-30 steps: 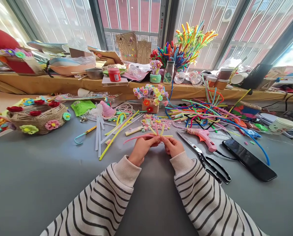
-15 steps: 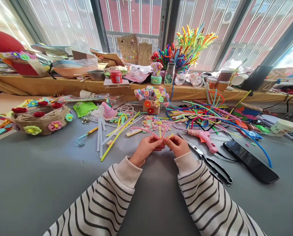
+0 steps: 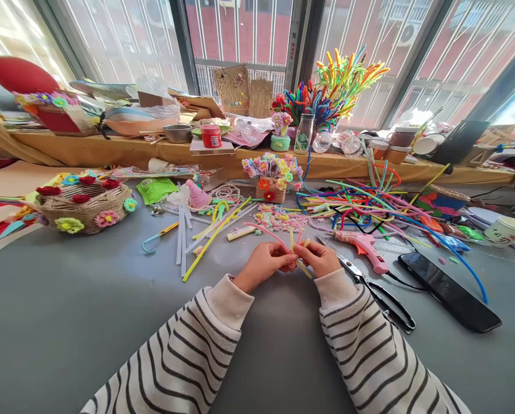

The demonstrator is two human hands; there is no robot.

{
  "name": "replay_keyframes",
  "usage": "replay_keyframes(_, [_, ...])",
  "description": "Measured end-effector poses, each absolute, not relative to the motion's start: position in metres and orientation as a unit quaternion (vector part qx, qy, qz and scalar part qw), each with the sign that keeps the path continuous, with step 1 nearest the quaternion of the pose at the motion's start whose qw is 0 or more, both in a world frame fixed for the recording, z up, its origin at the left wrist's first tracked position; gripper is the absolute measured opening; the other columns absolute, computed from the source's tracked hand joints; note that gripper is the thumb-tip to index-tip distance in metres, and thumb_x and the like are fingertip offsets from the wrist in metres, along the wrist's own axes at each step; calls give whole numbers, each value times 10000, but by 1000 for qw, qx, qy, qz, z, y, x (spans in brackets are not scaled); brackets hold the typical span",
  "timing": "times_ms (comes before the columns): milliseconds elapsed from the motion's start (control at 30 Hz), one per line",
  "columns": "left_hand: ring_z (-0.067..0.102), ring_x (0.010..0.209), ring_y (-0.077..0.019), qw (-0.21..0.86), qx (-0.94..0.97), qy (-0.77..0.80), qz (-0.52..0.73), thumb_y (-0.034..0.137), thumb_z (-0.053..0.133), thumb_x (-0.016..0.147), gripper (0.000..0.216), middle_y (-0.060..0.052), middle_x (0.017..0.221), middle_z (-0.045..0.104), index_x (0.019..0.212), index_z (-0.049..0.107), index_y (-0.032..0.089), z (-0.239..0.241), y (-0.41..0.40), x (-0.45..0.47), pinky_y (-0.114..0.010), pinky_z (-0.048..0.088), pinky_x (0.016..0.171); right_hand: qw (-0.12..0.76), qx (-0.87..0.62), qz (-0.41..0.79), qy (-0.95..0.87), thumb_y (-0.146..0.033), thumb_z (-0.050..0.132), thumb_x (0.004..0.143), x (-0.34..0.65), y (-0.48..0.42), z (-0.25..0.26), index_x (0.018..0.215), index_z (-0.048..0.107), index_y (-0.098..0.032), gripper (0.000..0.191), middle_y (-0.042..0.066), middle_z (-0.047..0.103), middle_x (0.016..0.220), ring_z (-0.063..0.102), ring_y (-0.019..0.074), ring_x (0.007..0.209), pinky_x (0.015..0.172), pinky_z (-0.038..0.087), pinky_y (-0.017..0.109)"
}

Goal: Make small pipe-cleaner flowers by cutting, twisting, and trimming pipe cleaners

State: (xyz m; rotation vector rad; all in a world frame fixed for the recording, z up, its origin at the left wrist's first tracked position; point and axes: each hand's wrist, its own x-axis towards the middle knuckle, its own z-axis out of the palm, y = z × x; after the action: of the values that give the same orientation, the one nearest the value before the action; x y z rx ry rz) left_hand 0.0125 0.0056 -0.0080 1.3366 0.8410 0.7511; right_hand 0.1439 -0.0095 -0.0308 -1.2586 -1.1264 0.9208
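Pink and yellow stems (image 3: 271, 234) cross just above the grey table (image 3: 278, 345), between 2 hands. Forearms slant inward; the left hand (image 3: 263, 264) and right hand (image 3: 321, 260) sit close, fingertips pinched on the stems. Scissors (image 3: 389, 305) lie beside the right wrist, near a glue gun (image 3: 365, 250) and phone (image 3: 449, 293); pastel bits (image 3: 278, 218) crowd beyond.
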Motion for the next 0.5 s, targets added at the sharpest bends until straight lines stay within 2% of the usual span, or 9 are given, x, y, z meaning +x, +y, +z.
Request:
replay_keyframes(100, [536,570,-126,640,602,352,324,302,588,570,170,-25,575,589,599,565,137,-8,6,13,-244,423,570,560,-526,441,-463,-392,607,507,146,-7,-33,566,612,-141,258,-62,408,385,321,40,360,374,252,185])
replay_keyframes(233, [519,568,-123,622,596,371,347,319,582,571,183,-19,567,573,598,557,140,-11,8,12,-236,408,559,577,-513,441,-458,-371,621,500,144,-6,-32,556,603,-136,243,-53,450,412,345,37,367,368,278,177])
replay_keyframes(400, [479,553,-103,561,562,422,436,358,563,574,219,-6,571,550,566,533,142,-12,12,9,-218,376,535,595,-493,457,-440,-352,651,457,139,-8,-29,577,575,-146,250,-40,515,461,436,58,380,374,378,189])
replay_keyframes(500, [477,575,-100,572,545,414,452,348,559,581,210,-7,597,548,610,540,140,-12,12,9,-215,371,541,589,-488,466,-445,-317,666,444,140,-9,-30,595,571,-145,247,-34,536,465,472,69,383,387,419,204])
